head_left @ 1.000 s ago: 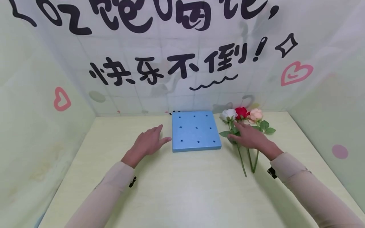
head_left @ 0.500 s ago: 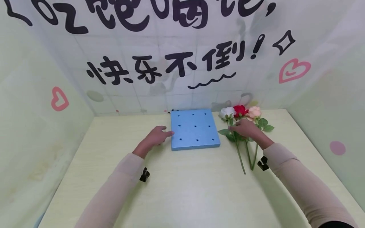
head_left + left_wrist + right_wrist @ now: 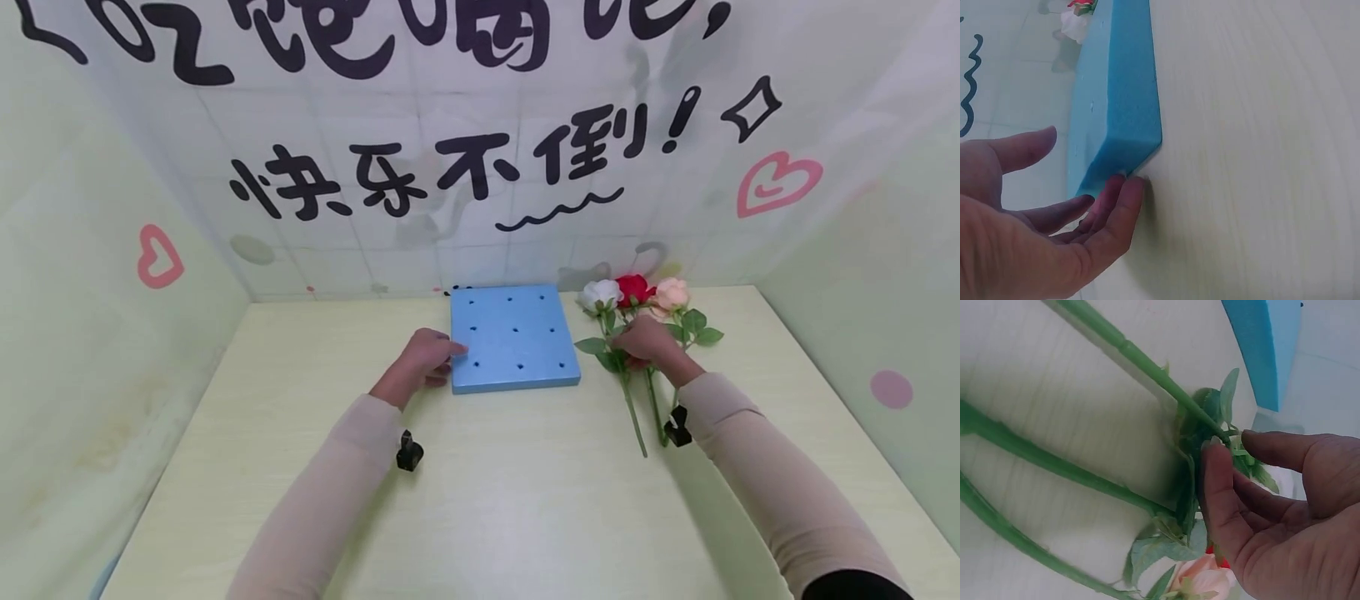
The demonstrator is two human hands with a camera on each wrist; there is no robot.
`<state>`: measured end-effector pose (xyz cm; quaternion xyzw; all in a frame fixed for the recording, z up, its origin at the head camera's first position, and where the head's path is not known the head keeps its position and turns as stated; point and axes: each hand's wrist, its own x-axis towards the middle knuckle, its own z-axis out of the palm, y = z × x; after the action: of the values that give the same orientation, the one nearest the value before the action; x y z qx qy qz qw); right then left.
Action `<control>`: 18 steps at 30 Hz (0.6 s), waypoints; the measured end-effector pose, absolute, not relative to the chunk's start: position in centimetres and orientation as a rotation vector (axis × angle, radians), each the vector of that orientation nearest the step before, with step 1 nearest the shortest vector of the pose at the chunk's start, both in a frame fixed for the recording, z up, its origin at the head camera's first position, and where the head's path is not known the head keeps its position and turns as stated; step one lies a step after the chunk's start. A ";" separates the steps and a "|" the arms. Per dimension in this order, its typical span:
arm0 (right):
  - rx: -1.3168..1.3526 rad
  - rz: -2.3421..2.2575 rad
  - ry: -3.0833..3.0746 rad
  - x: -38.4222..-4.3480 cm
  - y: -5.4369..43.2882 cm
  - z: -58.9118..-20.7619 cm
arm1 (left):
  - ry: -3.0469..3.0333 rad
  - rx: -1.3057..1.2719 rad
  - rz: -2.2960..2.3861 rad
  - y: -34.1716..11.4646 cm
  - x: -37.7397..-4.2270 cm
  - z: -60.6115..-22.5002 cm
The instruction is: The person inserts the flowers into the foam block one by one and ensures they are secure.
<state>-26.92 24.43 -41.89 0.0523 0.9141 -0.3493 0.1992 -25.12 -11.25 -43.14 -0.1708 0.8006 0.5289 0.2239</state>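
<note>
On the table, a blue foam block (image 3: 495, 354) with small holes in its top lies by the back wall. My left hand (image 3: 427, 362) is at its left edge; in the left wrist view the fingertips (image 3: 1132, 190) touch or nearly touch the block's side, and the thumb stands apart over the top. Right of the block lie a white rose (image 3: 600, 296), a red rose (image 3: 635, 289) and a pink rose (image 3: 671, 293), artificial-looking. My right hand (image 3: 648, 342) pinches the white rose's green stem (image 3: 1166, 384) between thumb and fingers, near its leaves. The hand partly hides the stems.
A pale wooden table (image 3: 487, 500) reaches forward to a printed fabric backdrop (image 3: 375, 250) with black lettering. Fabric side walls bound the table on left and right. Black wrist devices (image 3: 408, 452) sit below both sleeves.
My left hand has moved right to the block's edge, its fingers bending. The right hand has come down among the roses, its fingers closing around the white rose's stem. Block and roses stay put.
</note>
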 end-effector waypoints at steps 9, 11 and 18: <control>0.190 -0.959 2.635 -27.4 24.2 -43.4 | 2.201 -0.533 1.462 -10.7 -25.2 -43.7; 0.182 -0.937 2.662 -27.4 24.0 -43.5 | 2.215 -0.528 1.456 -10.5 -25.2 -43.8; 0.170 -0.872 2.700 -27.4 23.7 -43.7 | 2.246 -0.522 1.450 -10.2 -25.2 -43.9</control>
<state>-27.44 23.74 -43.67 0.0593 0.9394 -0.3032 0.1488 -25.22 -10.23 -43.87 -0.1874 0.8065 0.5209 0.2073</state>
